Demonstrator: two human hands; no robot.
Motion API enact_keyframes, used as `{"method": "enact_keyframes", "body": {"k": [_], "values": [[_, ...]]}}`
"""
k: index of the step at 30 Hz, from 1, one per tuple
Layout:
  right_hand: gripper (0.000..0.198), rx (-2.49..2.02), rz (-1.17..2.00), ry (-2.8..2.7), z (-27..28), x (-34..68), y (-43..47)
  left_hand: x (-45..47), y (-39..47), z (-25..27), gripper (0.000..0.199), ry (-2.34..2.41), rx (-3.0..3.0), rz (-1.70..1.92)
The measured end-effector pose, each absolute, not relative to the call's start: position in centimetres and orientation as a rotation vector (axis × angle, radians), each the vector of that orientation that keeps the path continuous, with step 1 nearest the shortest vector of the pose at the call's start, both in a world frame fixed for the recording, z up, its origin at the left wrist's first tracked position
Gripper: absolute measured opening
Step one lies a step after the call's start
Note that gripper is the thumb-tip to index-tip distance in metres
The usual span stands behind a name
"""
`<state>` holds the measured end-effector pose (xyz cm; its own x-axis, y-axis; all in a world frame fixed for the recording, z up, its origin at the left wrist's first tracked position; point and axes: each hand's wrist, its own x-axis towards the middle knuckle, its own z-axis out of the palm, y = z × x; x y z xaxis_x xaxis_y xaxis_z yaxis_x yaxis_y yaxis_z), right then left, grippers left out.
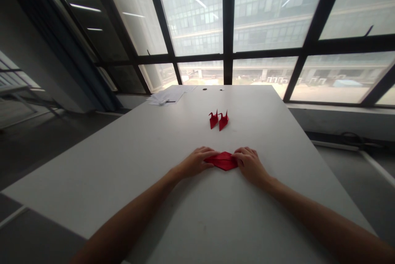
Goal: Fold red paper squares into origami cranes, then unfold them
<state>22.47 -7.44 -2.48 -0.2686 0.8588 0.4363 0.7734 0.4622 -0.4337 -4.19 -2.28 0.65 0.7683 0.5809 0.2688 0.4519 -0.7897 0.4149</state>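
Observation:
A folded piece of red origami paper [225,161] lies on the white table, shaped like a long flat diamond with a crease across its middle. My left hand [199,160] is closed on its left end, thumb at the near edge and fingers on top. At the right end, my right hand [249,164] pinches the paper, its fingers covering that tip. Beyond the hands stand two finished red paper cranes, a left crane [213,120] and a right crane [224,121], side by side and apart from both hands.
The white table [132,153] stretches away toward large dark-framed windows [228,29]. Loose white papers [168,95] with a dark pen [170,101] lie at its far left. Two small dark spots mark the far end. A blue curtain [70,45] hangs at the left.

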Motion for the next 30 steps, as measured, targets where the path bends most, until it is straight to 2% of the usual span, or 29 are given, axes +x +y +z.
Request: {"method": "enact_keyframes", "body": {"k": [4, 6, 14, 22, 30], "values": [[0.024, -1.403, 0.143, -1.985, -2.3, 22.6, -7.4, -4.3, -2.2, 0.5, 0.026, 0.781, 2.645, 0.543], [0.025, -1.357, 0.160, -1.959, -2.1, 22.5, -7.5, -4.3, -2.3, 0.5, 0.022, 0.834, 2.665, 0.546], [0.022, -1.161, 0.226, -2.243, -1.2, 21.9, -8.4, -4.0, -3.0, 1.0, 0.048, 0.929, 2.717, 0.631], [0.019, -1.189, 0.221, -2.236, -1.3, 22.0, -8.2, -4.0, -2.1, 0.6, 0.027, 0.819, 2.502, 0.727], [0.021, -1.203, 0.230, -2.202, -1.5, 22.0, -8.1, -4.0, -1.7, 0.2, 0.029, 0.819, 2.493, 0.791]]}}
